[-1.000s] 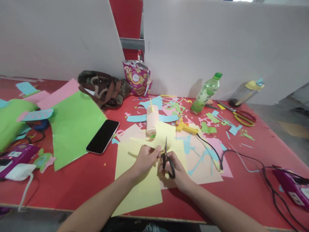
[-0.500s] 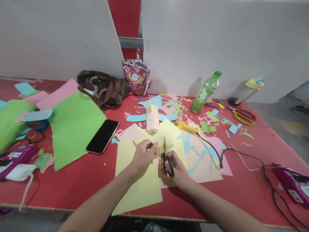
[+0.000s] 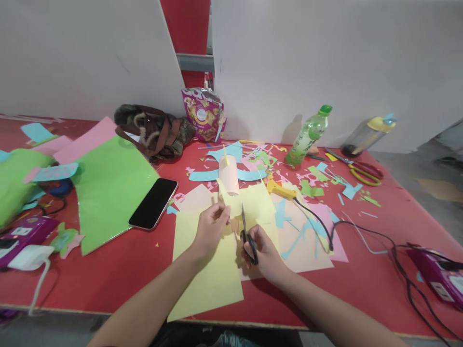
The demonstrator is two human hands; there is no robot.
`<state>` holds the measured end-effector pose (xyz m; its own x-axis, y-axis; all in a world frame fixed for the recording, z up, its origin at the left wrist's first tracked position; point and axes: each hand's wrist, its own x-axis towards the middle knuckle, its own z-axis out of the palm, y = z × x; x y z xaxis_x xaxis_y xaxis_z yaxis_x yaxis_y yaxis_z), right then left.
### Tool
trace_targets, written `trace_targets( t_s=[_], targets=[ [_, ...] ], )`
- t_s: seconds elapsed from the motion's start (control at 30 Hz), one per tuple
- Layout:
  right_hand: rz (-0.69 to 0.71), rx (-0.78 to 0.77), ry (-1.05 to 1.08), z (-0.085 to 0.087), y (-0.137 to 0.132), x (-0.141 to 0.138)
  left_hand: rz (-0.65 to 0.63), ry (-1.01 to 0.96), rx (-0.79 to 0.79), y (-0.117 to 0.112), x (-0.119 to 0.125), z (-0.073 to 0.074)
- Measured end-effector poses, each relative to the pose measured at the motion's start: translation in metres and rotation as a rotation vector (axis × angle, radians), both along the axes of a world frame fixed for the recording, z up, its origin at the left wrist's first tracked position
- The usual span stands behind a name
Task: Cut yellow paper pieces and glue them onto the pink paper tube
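My left hand [image 3: 212, 226] pinches the lower left edge of a yellow piece of paper [image 3: 252, 201], which is lifted above the other sheets. In my right hand [image 3: 265, 248] are black-handled scissors [image 3: 249, 243], their blades pointing up at the paper's lower edge. Just beyond stands a pale pink paper tube [image 3: 228, 174] with light blue strips [image 3: 204, 176] sticking out at both sides and a yellow spike on it. Part of its lower end is covered by the raised paper. Larger yellow sheets [image 3: 206, 284] lie beneath my hands.
A yellow glue gun [image 3: 281, 190] with a black cord lies right of the paper. Paper scraps, a green bottle [image 3: 309, 135] and red-yellow pliers [image 3: 365, 173] are farther back. At left are a phone [image 3: 154, 204], a green sheet [image 3: 112, 193] and a purple power strip [image 3: 27, 236].
The yellow paper has turned in my left hand, and a narrow strip of it now rises before the tube. Both hands have shifted slightly left; the scissors tilt a little more to the left.
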<state>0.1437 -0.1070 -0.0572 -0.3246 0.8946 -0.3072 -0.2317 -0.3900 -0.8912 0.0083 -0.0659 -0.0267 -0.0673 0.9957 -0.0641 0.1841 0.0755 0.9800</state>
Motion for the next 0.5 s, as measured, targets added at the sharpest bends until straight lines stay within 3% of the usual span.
trace_targets(
  t_s=[0.23,0.5],
  targets=[
    [0.025,0.009,0.017,0.0004,-0.0019,0.0003,-0.088,-0.006,-0.111,-0.0006,0.0023,-0.0006],
    [0.018,0.026,0.045,0.0042,-0.0013,0.0015,-0.166,0.051,-0.072,0.0007,0.0004,-0.0020]
  ],
)
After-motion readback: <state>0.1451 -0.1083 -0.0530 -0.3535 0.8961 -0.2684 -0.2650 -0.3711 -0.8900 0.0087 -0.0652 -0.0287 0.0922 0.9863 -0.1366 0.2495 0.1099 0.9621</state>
